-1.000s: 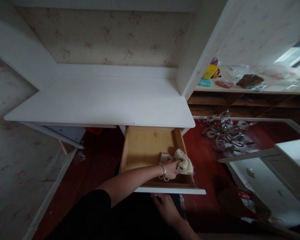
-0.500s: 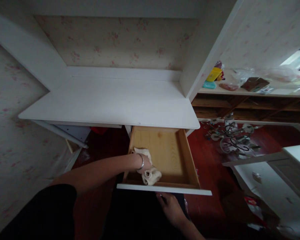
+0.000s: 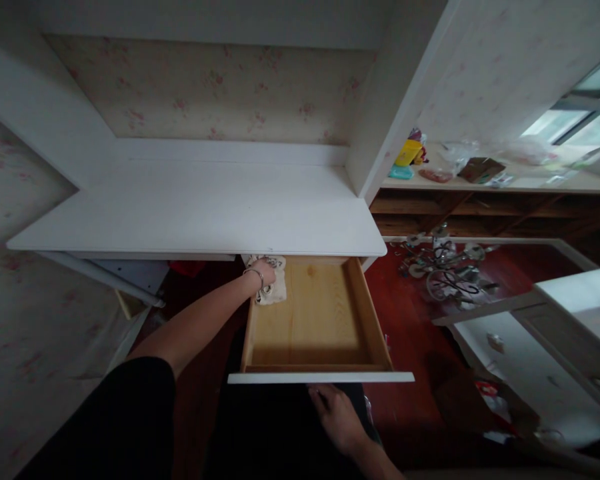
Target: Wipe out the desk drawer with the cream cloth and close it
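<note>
A pulled-out drawer [image 3: 325,313] with a bare wooden inside and a white front juts from under the white desk [image 3: 230,207]. My left hand [image 3: 264,272], with a silver bangle at the wrist, is closed on a bunched cream cloth [image 3: 275,290]. It presses the cloth into the drawer's back left corner, against the left side. Below the drawer's white front [image 3: 320,378], my right hand [image 3: 336,413] has its fingers curled up against the front's outer face. Whether a knob lies within those fingers is hidden.
Metal chandelier-like parts [image 3: 447,267] lie on the red floor to the right. Beyond them, a low wooden shelf unit [image 3: 480,203] carries bags and a small box [image 3: 481,170]. A white cabinet [image 3: 530,353] stands at the right, beside a dark open carton [image 3: 505,407].
My left hand has moved the cloth from the drawer's front left area to its back left corner. My right hand stays at the drawer front. The view has shifted slightly right.
</note>
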Available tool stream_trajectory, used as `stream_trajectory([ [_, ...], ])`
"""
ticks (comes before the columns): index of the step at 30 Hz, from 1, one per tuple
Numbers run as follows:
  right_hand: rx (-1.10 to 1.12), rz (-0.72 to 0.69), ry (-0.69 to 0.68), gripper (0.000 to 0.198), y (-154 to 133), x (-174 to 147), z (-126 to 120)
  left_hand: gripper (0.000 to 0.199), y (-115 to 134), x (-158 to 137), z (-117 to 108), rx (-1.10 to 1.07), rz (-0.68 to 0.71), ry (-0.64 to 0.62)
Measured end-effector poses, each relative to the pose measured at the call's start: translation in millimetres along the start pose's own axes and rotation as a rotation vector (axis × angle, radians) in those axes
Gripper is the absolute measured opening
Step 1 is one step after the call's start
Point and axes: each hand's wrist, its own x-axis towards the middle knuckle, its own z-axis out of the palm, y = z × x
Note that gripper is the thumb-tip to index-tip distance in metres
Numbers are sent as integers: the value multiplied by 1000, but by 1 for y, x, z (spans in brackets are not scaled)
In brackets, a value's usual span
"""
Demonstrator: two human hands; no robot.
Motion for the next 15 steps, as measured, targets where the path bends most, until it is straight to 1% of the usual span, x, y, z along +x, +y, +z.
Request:
stream_trajectory([
  [3, 7, 3, 15, 43, 2, 0, 2, 11, 0, 1, -4, 67, 41, -89],
  [4, 11, 4, 18, 42, 2, 0, 2, 14, 2, -3, -5, 79, 57, -111],
  [6, 21, 4, 17, 42, 4, 0, 3, 30, 8, -15, -5, 83, 93, -123],
  [8, 29, 0, 13, 42, 6, 1, 3, 46, 17, -29, -3, 31, 115, -82],
  [9, 31, -3, 8, 42, 6, 2, 2, 52, 22, -36, -2, -27, 101, -51],
  [10, 32, -6, 1, 42, 6, 3, 1, 56, 27, -42, 0, -111, 60, -16],
  [11, 31, -10, -9, 42, 6, 3, 0, 57, 31, -47, 2, -221, -10, 19],
  [13, 28, -11, -27, 42, 6, 4, -2, 52, 40, -54, 7, -501, -205, 91],
  [15, 22, -8, -36, 43, 6, 5, -3, 42, 46, -57, 14, -853, -416, 191],
])
